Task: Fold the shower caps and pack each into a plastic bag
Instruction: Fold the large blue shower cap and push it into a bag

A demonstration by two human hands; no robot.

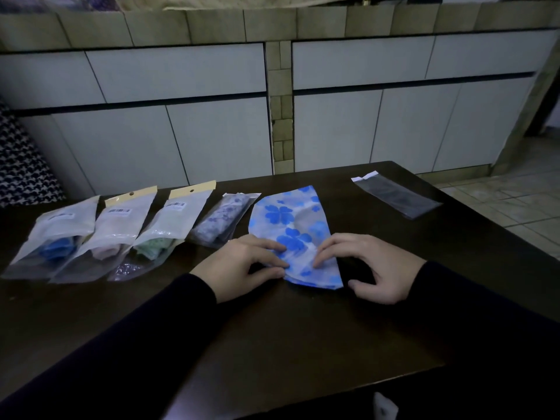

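Here, the scene in labelled lines.

Desk: a dark wooden desk (pixel 303 328) fills the lower half of the frame, dimly lit.

Shower cap: a white cap with blue flowers (pixel 291 231) lies flat and partly folded at the centre of the frame, its narrow end pointing toward the far edge of the desk and its wide end toward the person.

Left hand: the left hand (pixel 242 265) rests at the cap's near left edge; its fingers (pixel 269 245) are bent, with the thumb and forefinger pinching the edge of the cap.

Right hand: the right hand (pixel 375 265) sits at the cap's near right side; its fingers (pixel 325 253) are loosely curved and the tips press down on the cap, while the thumb rests on the desk just beside the cap's corner. It grips nothing.

Sleeves: both arms wear dark sleeves (pixel 136 344) reaching in from the bottom of the frame.

Empty bag: a clear plastic bag (pixel 397 197) with a white flap lies flat in the upper right part of the desk, well apart from the cap.

Packed bags: four filled bags sit in a row at centre left; the nearest one (pixel 222 219), holding a pale purple-patterned cap, lies just beside the blue-flowered cap. The other three (pixel 100 234) overlap one another, two with tan header cards.

Background: white cabinet fronts (pixel 181 116) and tiled ledges stand behind the desk.
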